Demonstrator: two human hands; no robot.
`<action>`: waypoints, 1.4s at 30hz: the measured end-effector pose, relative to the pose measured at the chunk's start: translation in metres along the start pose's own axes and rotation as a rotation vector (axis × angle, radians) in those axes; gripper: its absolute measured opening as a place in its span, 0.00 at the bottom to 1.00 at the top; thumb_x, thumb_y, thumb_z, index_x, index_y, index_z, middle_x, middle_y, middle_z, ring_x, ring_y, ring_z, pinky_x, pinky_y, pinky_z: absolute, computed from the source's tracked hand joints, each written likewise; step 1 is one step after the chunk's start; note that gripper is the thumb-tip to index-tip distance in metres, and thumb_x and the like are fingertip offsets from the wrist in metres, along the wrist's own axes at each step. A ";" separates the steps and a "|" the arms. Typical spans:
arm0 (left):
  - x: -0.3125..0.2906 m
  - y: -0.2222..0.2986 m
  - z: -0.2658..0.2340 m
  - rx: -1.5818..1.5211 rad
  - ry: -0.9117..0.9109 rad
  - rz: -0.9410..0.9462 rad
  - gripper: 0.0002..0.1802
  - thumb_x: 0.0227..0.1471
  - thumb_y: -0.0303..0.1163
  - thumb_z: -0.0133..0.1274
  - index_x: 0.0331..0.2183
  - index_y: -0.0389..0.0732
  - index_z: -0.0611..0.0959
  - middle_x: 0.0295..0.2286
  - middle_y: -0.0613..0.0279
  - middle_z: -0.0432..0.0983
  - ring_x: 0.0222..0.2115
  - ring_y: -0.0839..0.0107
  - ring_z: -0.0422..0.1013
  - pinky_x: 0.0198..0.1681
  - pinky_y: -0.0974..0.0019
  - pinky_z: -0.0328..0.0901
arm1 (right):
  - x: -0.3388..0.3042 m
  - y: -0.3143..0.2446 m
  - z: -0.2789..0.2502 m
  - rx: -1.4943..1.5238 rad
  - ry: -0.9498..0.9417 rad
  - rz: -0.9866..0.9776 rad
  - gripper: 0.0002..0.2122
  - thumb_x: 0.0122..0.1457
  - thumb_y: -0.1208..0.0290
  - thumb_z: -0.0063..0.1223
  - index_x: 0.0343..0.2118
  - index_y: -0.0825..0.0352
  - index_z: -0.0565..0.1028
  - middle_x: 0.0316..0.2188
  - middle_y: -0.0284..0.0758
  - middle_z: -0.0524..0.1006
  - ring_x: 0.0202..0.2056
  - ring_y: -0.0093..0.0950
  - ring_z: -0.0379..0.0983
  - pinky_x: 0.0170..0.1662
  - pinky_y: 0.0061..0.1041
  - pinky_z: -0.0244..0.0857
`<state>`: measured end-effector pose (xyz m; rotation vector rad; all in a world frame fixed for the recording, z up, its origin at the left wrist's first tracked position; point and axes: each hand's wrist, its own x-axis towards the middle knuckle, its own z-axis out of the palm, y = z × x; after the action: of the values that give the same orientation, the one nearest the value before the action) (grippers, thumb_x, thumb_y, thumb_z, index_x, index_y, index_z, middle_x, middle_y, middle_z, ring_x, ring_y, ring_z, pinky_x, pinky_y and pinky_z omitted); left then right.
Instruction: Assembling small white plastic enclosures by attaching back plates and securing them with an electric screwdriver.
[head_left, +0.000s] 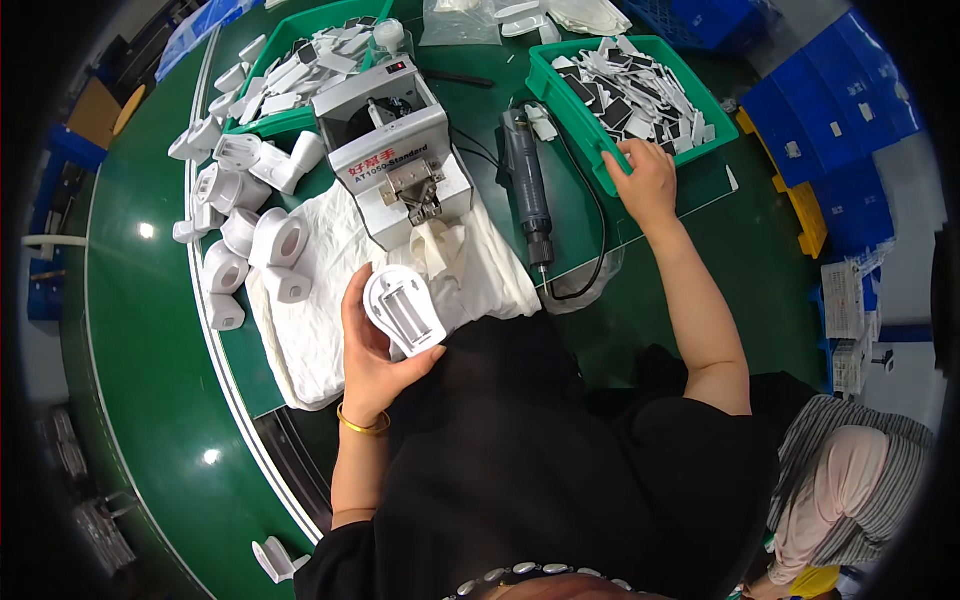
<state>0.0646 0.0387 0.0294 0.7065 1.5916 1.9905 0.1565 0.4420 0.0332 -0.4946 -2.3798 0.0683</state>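
Observation:
A white plastic housing (405, 310), rounded at one end and with an open battery-like compartment, rests in my left hand (372, 350). The thumb presses its lower edge and the fingers wrap behind its left side. My right hand (648, 185) is at the near left corner of a green bin (592, 150) full of flat white and black pieces (635, 95). Its thumb and forefinger look apart, with nothing visible between them. An electric screwdriver (525, 180) lies left of this bin. Ahead of my left hand stands a grey screw feeder (395, 150).
Several white housings (250, 235) crowd the left side by a white rail (240, 420). A white cloth (320, 300) covers the near bench. Another green bin (300, 22) of white parts stands behind. A black cable (600, 240) loops beside the screwdriver. At lower right sits another person (850, 470).

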 end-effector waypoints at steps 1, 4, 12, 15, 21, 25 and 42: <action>-0.002 -0.003 -0.003 0.007 0.019 0.012 0.61 0.33 0.23 0.72 0.64 0.40 0.52 0.52 0.57 0.62 0.53 0.66 0.65 0.56 0.61 0.64 | 0.004 0.002 -0.002 -0.038 -0.062 0.044 0.09 0.50 0.66 0.65 0.29 0.64 0.76 0.23 0.33 0.74 0.30 0.35 0.71 0.37 0.35 0.62; -0.009 -0.004 -0.008 0.005 0.055 0.013 0.61 0.33 0.23 0.72 0.63 0.40 0.52 0.52 0.57 0.62 0.53 0.66 0.64 0.56 0.62 0.64 | 0.020 -0.016 -0.012 -0.118 -0.121 0.036 0.08 0.52 0.66 0.63 0.31 0.64 0.78 0.25 0.34 0.76 0.32 0.37 0.73 0.38 0.38 0.65; -0.004 0.001 0.005 -0.033 -0.005 0.000 0.60 0.33 0.21 0.71 0.63 0.40 0.53 0.53 0.56 0.62 0.54 0.65 0.65 0.55 0.60 0.65 | 0.035 -0.045 0.086 -0.084 -0.417 -0.069 0.08 0.57 0.73 0.50 0.35 0.69 0.78 0.33 0.43 0.80 0.36 0.43 0.78 0.39 0.41 0.72; -0.009 0.007 0.004 -0.060 0.048 -0.034 0.60 0.32 0.24 0.72 0.63 0.40 0.54 0.51 0.58 0.64 0.52 0.67 0.65 0.56 0.63 0.63 | 0.048 -0.047 0.099 -0.178 -0.413 -0.041 0.09 0.58 0.74 0.45 0.34 0.71 0.78 0.33 0.45 0.79 0.35 0.44 0.78 0.39 0.41 0.74; -0.012 0.001 -0.005 -0.058 0.060 -0.036 0.60 0.32 0.24 0.72 0.63 0.39 0.55 0.51 0.58 0.64 0.52 0.67 0.65 0.56 0.63 0.63 | 0.047 -0.035 0.104 -0.251 -0.430 0.008 0.10 0.57 0.68 0.49 0.33 0.71 0.76 0.31 0.51 0.76 0.33 0.49 0.77 0.36 0.46 0.73; -0.012 0.002 -0.004 -0.093 0.057 -0.042 0.60 0.31 0.24 0.72 0.63 0.39 0.55 0.51 0.58 0.64 0.52 0.67 0.65 0.56 0.63 0.63 | 0.041 -0.053 0.083 -0.261 -0.470 0.053 0.10 0.57 0.68 0.49 0.34 0.71 0.76 0.32 0.50 0.76 0.34 0.50 0.77 0.37 0.46 0.72; -0.021 -0.003 -0.019 -0.061 0.029 0.022 0.59 0.32 0.19 0.69 0.63 0.38 0.54 0.52 0.56 0.64 0.53 0.65 0.66 0.55 0.61 0.65 | -0.008 -0.116 -0.028 0.805 -0.085 -0.152 0.13 0.44 0.94 0.49 0.31 0.70 0.75 0.42 0.41 0.79 0.45 0.30 0.76 0.49 0.26 0.68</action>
<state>0.0682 0.0114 0.0211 0.6769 1.5391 2.0650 0.1422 0.3295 0.0706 0.0782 -2.2179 0.9433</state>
